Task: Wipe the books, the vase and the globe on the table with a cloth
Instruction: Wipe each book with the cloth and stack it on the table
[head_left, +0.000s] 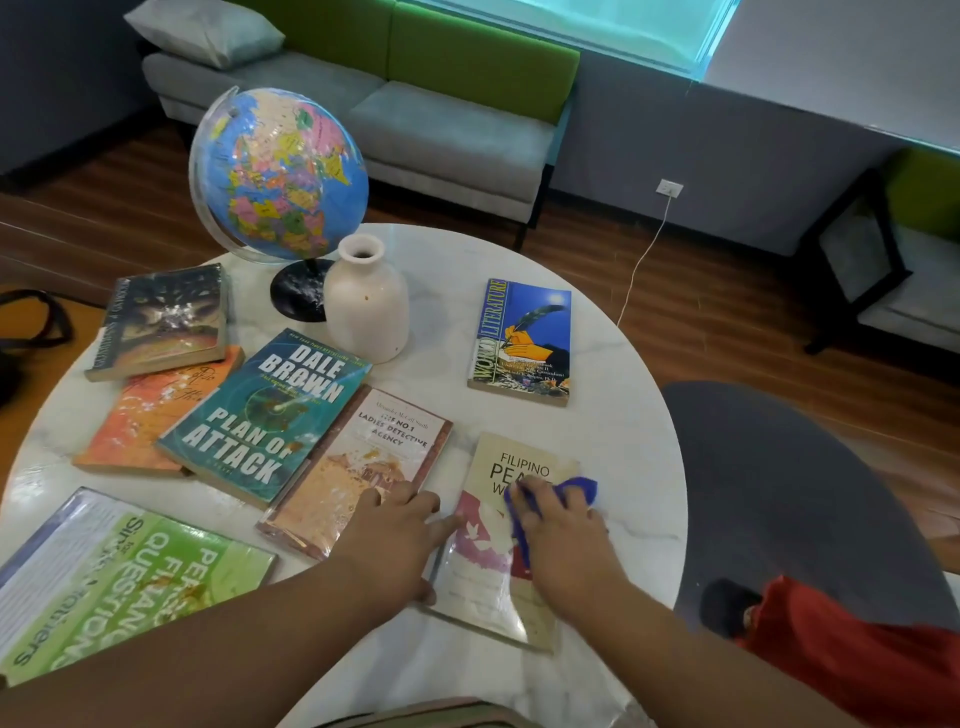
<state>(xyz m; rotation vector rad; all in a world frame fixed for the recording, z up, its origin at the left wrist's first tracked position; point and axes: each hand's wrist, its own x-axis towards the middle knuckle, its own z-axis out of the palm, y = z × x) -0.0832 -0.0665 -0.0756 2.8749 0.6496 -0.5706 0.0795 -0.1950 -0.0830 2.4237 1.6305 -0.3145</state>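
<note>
A beige "Filipino Peace" book (485, 566) lies at the near right of the round white marble table (613, 364). My right hand (563, 535) presses a blue cloth (576, 491) onto its cover. My left hand (400, 530) rests on the book's left edge with fingers spread flat. A globe (278, 174) on a black base and a white vase (366, 301) stand at the back. Several other books lie around: "Plan of Attack" (265, 415), "Ladies Detective Agency" (358, 467), "World Literature" (522, 340), an orange one (140, 415), a dark one (161, 319), a green one (119, 577).
A grey and green sofa (415, 114) stands behind the table. A dark grey chair (789, 499) sits to the right with red fabric (857, 660) near it. A white cable (644, 260) runs from a wall socket across the wooden floor.
</note>
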